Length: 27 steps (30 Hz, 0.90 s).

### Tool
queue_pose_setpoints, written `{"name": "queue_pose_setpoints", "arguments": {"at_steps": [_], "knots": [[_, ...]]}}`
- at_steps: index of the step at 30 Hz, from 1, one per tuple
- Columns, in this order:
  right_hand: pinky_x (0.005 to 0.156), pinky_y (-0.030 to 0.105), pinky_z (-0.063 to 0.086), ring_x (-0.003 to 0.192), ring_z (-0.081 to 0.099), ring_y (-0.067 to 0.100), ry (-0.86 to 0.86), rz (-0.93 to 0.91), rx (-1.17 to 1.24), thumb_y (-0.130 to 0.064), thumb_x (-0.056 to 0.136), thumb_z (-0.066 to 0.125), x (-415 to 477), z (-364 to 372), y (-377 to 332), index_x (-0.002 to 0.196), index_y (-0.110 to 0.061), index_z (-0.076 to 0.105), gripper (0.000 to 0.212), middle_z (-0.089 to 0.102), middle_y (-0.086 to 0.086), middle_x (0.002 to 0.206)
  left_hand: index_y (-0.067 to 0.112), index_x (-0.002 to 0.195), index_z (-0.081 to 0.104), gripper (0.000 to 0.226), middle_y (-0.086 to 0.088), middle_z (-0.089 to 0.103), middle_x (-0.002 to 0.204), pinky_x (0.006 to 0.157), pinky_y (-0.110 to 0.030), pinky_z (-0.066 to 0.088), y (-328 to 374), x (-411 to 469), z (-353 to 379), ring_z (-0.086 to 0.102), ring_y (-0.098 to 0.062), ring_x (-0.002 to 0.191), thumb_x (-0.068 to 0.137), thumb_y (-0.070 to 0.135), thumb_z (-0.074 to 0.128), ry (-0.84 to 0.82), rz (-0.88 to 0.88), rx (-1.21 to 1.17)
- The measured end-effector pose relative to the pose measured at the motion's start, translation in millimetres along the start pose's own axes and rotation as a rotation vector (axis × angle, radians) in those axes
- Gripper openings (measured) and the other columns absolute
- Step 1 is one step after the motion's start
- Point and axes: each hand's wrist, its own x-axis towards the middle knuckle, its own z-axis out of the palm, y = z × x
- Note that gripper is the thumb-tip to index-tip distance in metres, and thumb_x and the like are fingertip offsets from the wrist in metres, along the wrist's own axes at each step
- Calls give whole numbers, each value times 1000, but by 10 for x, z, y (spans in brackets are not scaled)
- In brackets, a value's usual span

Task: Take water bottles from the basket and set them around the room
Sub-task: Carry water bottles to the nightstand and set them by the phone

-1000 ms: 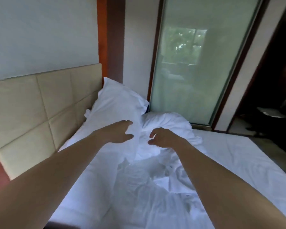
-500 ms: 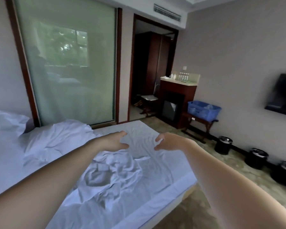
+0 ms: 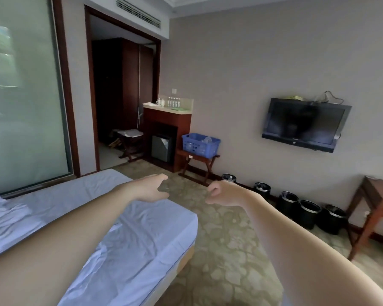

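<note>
**With Both Hands Empty, Headed for the Basket**

While yet unreached, blue basket (image 3: 201, 145) sat on a wooden stand, well beyond the hands, holding what looked like clear bottles. Left hand (image 3: 149, 188) spread loose, right hand (image 3: 223, 193) half curled, neither grasping anything. Judged: approach step; next, cross and reach in. Beside basket, more bottles (image 3: 174, 102) lined a counter.

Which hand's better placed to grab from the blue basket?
Right hand, marginally: empty, and it lines up under the blue basket; left hand sits over the bed corner. Both far off.
</note>
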Motion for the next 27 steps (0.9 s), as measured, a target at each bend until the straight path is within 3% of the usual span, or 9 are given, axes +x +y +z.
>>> {"name": "queue_pose_setpoints", "arguments": {"at_steps": [7,11,15,18,21,24,27], "knots": [[92,30,44,123,51,22,160,76,45,-40,83,64,413,-242,698,143,-22,39,67,52,1,138,26,153,19,70,6,22,158,109,-40,37,386,808,76,37,-21,138,94,45,52,63,67,72],[99,35,44,125,50,23,213,121,35,-37,81,64,721,-269,973,144,-22,39,70,51,2,140,24,153,16,68,3,22,159,116,-44,26,500,1298,100,39,-26,136,97,43,47,133,122,129],[93,34,47,121,52,27,244,170,32,-37,81,65,1064,-303,1205,145,-23,38,70,53,6,136,20,155,12,70,-2,26,159,120,-46,12,500,1831,108,38,-25,138,98,42,46,194,187,116],[75,29,48,107,60,25,254,172,57,-34,81,64,1368,-412,1312,147,-21,37,72,53,8,134,18,156,7,74,-4,17,162,120,-43,9,458,2286,65,22,-31,146,98,45,45,164,205,105],[60,22,42,78,59,10,270,177,80,-34,80,63,1716,-555,1384,145,-23,38,71,56,5,129,19,156,3,77,-2,8,163,119,-43,11,408,2763,0,8,-34,148,98,48,45,104,200,91],[71,25,43,86,54,12,292,193,85,-34,79,62,2059,-655,1444,145,-24,37,71,54,1,136,19,156,3,76,-2,6,163,120,-40,4,368,3181,-43,8,-28,149,98,46,45,77,247,108],[77,26,46,101,60,17,279,193,100,-34,79,61,2351,-697,1499,146,-25,36,72,52,0,140,19,156,2,77,-2,4,163,120,-40,1,329,3537,-62,8,-24,150,98,46,45,46,280,130]]}}
